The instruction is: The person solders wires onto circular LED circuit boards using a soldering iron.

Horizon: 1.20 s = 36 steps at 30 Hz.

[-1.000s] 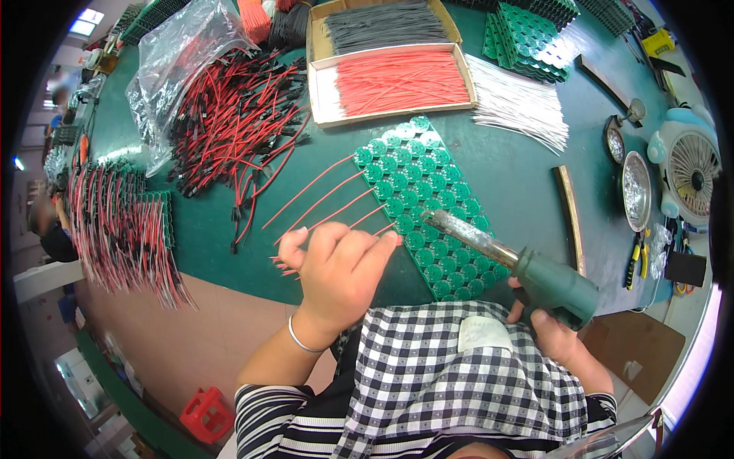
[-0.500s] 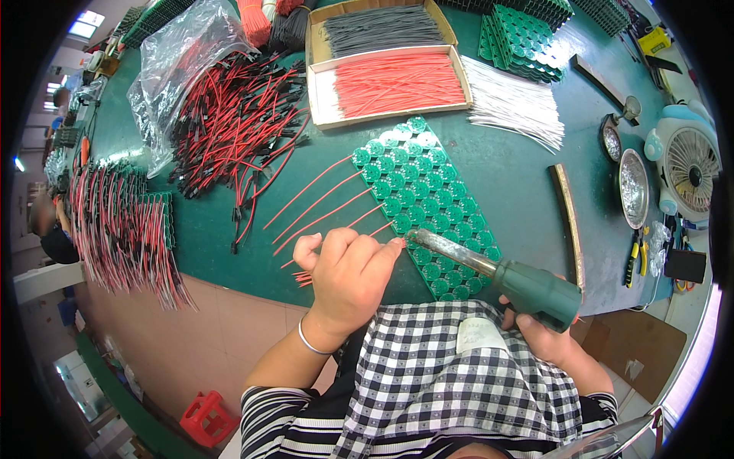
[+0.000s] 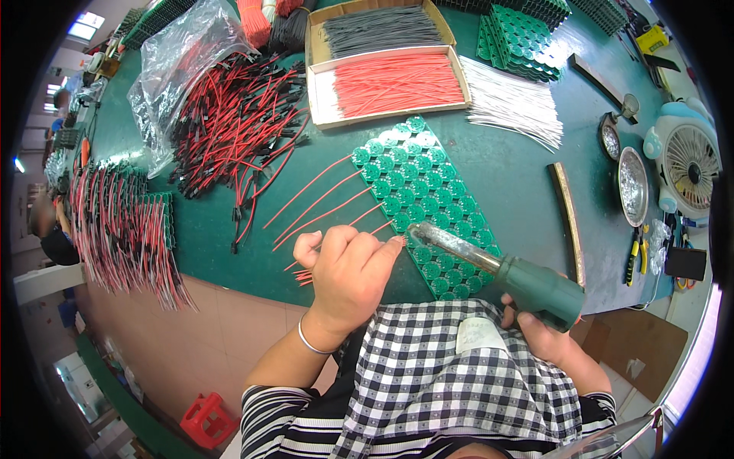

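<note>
My left hand (image 3: 345, 274) pinches a thin red wire (image 3: 394, 241) and holds its end against the near edge of a green panel of round circuit boards (image 3: 419, 200). My right hand (image 3: 544, 336) grips the green handle of a soldering iron (image 3: 505, 268). The iron's metal tip lies on the panel right next to the wire end. Several red wires (image 3: 317, 200) fan out to the left from the panel's edge across the green table (image 3: 505, 164).
A cardboard tray of red wires (image 3: 397, 83) and one of dark wires (image 3: 378, 29) stand at the back. A heap of red-black leads (image 3: 229, 126) and a plastic bag lie left. White wires (image 3: 508, 103), round tins (image 3: 633, 183) and a small fan (image 3: 688, 164) sit right.
The left hand moved right and closer to the panel with the wire. The soldering iron's tip slid down-left to meet it at the panel's near edge.
</note>
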Tool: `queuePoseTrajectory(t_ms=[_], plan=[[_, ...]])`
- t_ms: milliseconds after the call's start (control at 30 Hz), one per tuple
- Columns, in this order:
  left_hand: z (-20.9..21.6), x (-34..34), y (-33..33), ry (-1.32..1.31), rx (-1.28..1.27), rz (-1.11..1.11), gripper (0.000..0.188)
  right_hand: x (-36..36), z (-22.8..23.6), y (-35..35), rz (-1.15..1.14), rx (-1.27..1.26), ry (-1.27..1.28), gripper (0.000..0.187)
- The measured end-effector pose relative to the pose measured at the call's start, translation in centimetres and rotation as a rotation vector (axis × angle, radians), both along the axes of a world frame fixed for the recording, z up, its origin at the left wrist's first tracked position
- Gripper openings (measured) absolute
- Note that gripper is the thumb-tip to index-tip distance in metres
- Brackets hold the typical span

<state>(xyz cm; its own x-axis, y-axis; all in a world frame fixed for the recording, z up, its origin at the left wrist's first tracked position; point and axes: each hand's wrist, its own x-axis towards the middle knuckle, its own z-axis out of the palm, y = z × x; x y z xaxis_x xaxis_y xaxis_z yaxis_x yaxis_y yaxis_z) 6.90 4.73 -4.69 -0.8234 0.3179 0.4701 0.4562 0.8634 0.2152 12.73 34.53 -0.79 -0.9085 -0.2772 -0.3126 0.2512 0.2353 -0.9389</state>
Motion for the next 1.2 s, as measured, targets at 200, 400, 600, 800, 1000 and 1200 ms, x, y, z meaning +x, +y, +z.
queuePoseTrajectory(t_ms=[200, 400, 600, 800, 1000, 1200], plan=[[-0.1, 0.0, 0.1, 0.008, -0.005, 0.004, 0.016, 0.4, -0.6, -1.0, -0.099, -0.052, 0.051, 0.037], [-0.2, -0.2, 0.0, 0.03, 0.007, 0.011, 0.016, 0.8, -0.8, -0.1, -0.005, 0.112, 0.061, 0.033], [-0.2, -0.3, 0.1, 0.046, 0.006, 0.011, 0.014, 0.9, -0.8, -0.4, -0.186, -0.132, 0.066, 0.041], [-0.2, -0.2, 0.1, 0.067, -0.003, 0.005, 0.013, 2.8, -1.5, 0.2, -0.206, -0.24, 0.106, 0.052], [-0.2, -0.1, 0.0, 0.065, 0.012, 0.003, 0.012, 4.0, -2.4, 1.8, -0.112, -0.011, 0.133, 0.042], [0.1, 0.8, 0.4, 0.104, 0.042, -0.024, 0.023, 3.2, -3.1, 1.5, -0.016, 0.121, 0.353, 0.032]])
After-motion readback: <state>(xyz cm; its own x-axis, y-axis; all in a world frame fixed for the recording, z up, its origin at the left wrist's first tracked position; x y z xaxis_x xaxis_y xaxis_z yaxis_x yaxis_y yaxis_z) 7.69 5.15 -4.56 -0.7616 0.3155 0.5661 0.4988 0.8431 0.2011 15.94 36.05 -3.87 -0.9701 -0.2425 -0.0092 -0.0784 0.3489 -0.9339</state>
